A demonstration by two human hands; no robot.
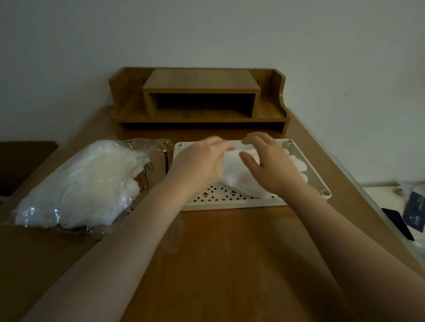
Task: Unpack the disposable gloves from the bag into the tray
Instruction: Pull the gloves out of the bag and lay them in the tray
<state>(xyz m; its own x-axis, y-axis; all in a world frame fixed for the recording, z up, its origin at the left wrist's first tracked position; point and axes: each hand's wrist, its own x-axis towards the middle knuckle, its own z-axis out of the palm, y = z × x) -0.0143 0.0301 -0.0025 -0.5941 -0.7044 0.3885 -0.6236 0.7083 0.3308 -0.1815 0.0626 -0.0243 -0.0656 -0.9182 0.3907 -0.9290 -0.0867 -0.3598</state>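
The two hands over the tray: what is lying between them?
In the head view, white disposable gloves lie between the left hand and right hand, inside the tray.

Two hands (199, 166) (267, 165), one tray (233, 203), one bag (81, 183), one wooden shelf (199, 100) and one table (223, 257) were counted; the gloves (239, 174) could not be.

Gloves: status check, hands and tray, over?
Both hands, left and right, on gloves in tray. Bag left of tray, still full of gloves. Nothing in the way.
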